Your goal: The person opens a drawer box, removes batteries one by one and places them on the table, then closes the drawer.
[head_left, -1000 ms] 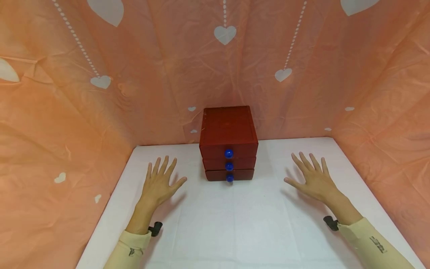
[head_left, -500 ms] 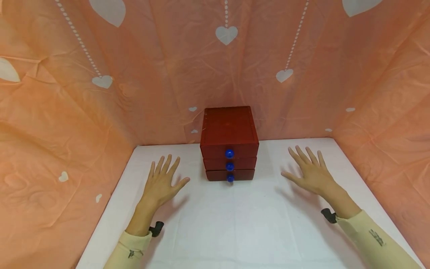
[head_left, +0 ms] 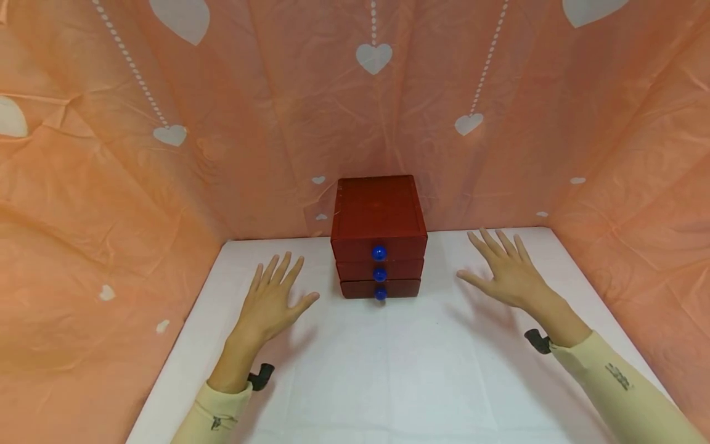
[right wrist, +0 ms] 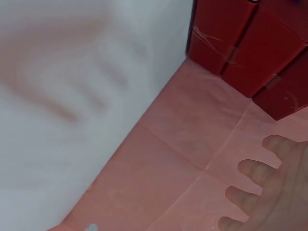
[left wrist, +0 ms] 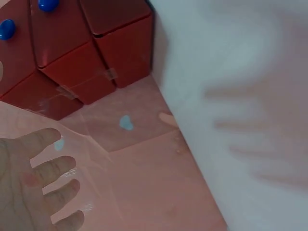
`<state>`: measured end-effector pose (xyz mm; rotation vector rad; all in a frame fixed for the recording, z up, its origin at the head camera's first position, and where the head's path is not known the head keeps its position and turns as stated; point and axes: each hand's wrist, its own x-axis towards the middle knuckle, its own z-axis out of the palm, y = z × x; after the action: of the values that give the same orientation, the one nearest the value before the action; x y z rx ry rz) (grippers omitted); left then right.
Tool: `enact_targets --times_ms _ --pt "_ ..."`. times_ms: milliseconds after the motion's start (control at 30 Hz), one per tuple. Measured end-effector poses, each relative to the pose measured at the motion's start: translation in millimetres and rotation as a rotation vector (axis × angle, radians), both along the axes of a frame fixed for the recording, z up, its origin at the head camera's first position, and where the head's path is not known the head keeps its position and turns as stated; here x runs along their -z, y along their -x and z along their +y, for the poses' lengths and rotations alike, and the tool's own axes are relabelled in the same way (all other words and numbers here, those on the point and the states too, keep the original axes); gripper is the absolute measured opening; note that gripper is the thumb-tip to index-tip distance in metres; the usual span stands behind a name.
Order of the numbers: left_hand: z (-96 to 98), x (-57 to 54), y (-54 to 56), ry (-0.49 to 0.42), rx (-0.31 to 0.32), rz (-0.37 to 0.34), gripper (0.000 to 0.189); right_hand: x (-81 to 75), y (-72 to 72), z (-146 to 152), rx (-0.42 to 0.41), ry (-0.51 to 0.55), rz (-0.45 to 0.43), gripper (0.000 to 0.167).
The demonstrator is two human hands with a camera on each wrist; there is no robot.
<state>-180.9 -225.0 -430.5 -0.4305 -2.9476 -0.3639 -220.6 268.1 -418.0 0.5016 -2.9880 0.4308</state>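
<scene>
Your L hand (head_left: 269, 311) hung over the tabletop (head_left: 388, 370) toward its L edge, fingers spread apart; your R hand (head_left: 511, 277) hung nr the back R corner, fingers likewise apart. Betw. them, apart from both, the red drawer unit (head_left: 379, 209) stood mid back edge, 3 blue knobs (head_left: 379, 275) facing you.

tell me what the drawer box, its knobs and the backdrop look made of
Drawer box: perhaps painted wood or plastic; smooth red faces with a soft sheen leave it open. Knobs: probably glossy plastic, given their bright highlights. Backdrop: thin, mostly matte fabric or plastic, judging by its creases.
</scene>
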Motion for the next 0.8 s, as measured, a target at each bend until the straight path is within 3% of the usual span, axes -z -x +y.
enact_targets --times_ms 333,600,800 --pt "9.1 -13.9 -6.8 -0.028 0.037 0.013 0.088 -22.2 6.9 -10.9 -0.025 -0.011 -0.013 0.098" --pt "17.8 -22.7 -9.8 -0.123 0.087 0.028 0.086 -40.3 12.8 -20.7 -0.074 -0.004 -0.011 0.097" --pt "25.7 -30.1 -13.3 -0.193 0.081 0.002 0.083 -52.4 18.2 -32.1 -0.099 0.002 -0.016 0.095"
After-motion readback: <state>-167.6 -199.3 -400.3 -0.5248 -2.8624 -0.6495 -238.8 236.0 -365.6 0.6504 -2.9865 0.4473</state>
